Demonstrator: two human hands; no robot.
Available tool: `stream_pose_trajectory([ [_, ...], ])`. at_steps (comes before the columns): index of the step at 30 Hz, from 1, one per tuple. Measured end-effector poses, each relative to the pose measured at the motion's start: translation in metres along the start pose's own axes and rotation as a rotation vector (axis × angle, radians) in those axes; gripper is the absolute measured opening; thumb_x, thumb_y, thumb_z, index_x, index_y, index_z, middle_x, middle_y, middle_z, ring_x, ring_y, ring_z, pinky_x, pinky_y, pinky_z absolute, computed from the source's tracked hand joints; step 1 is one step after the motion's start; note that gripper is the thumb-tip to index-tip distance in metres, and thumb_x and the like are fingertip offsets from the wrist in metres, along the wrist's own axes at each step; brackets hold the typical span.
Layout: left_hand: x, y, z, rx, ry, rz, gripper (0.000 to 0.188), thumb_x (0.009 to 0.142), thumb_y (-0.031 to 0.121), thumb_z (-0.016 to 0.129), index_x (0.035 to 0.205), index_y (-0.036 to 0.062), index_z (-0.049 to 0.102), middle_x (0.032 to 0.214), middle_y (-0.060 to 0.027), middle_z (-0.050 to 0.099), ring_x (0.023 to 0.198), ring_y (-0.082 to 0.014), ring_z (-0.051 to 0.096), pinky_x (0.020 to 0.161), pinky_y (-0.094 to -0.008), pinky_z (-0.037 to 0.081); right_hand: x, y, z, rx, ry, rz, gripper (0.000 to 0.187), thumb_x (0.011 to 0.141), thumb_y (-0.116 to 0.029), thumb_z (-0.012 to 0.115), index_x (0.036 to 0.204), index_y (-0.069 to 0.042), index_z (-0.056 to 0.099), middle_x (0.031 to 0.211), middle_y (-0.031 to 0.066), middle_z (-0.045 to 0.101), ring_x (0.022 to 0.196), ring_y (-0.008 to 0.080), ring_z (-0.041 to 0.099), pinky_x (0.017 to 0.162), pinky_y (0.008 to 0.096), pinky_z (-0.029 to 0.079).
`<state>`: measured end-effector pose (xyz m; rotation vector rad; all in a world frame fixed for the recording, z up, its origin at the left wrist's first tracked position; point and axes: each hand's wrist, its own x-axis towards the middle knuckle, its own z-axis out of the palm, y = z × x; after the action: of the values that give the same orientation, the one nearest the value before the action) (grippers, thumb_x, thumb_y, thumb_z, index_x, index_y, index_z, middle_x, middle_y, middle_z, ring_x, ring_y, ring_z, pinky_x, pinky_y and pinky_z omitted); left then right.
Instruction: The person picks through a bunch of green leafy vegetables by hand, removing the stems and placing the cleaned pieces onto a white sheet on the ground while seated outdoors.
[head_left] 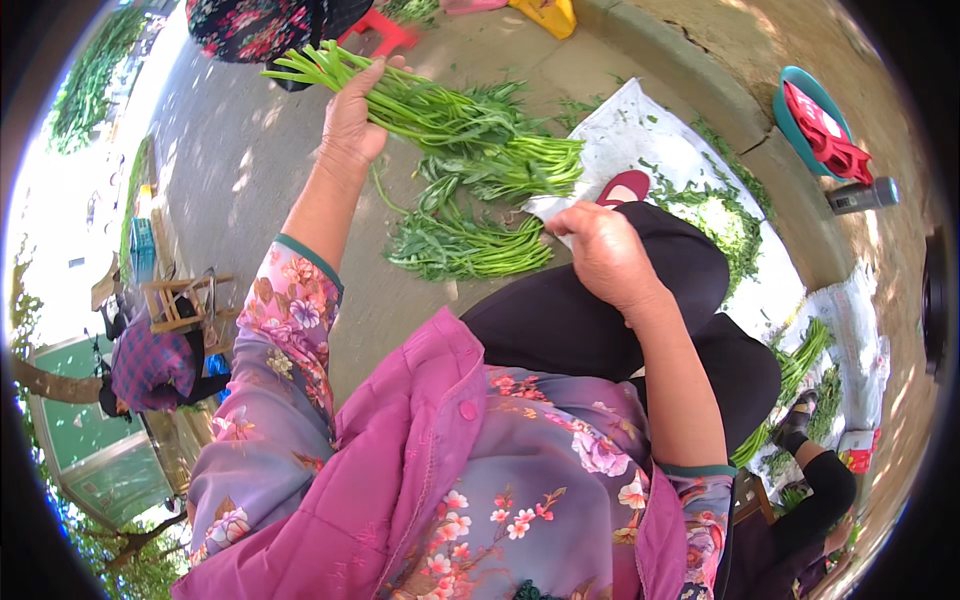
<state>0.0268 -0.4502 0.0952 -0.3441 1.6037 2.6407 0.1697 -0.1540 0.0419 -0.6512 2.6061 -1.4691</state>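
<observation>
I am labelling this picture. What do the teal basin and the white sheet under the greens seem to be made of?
The teal basin looks like moulded plastic: smooth, evenly coloured wall and rounded rim. The white sheet is probably a woven plastic sack or cloth: it lies limp and creased on the ground; its weave is too small to tell.

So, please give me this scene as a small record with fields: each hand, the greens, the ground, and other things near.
left hand: raised, gripping a bunch of green stems
right hand: closed, on the knee; whether it holds anything cannot be told
pile: more green stems on the concrete ground, below the bunch
white sheet: spread on the ground, loose leaves on it
teal basin: on the curb, red cloth inside
posture: seated, black trousers
</observation>
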Motion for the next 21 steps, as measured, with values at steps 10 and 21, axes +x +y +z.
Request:
stream_pose_trajectory([
  [10, 0.000, -0.080, 0.205, -0.353, -0.380, -0.340, 0.021, 0.084, 0.010, 0.059, 0.103, 0.0014, 0.053, 0.101, -0.0145, 0.061, 0.100, -0.0299, 0.057, 0.092, -0.0465, 0.045, -0.052, 0.063, -0.170, 1.364, 0.842, 0.036, 0.025, 0.081, 0.007, 0.037, 0.066, -0.007, 0.050, 0.056, 0.0000, 0.039, 0.054, 0.0135, 0.037, 0.057, 0.0300, 0.036],
  [21, -0.040, -0.241, 0.362, -0.367, -0.675, -0.782, 0.029, 0.084, 0.009, 0.059, 0.110, 0.0004, 0.054, 0.105, -0.0160, 0.060, 0.099, -0.0281, 0.058, 0.091, -0.0419, 0.047, -0.137, 0.130, -0.221, 0.561, 1.225, 0.514, 0.022, 0.080, 0.004, 0.041, 0.082, -0.003, 0.062, 0.068, -0.0011, 0.053, 0.057, 0.0051, 0.040, 0.051, 0.0191, 0.032],
])
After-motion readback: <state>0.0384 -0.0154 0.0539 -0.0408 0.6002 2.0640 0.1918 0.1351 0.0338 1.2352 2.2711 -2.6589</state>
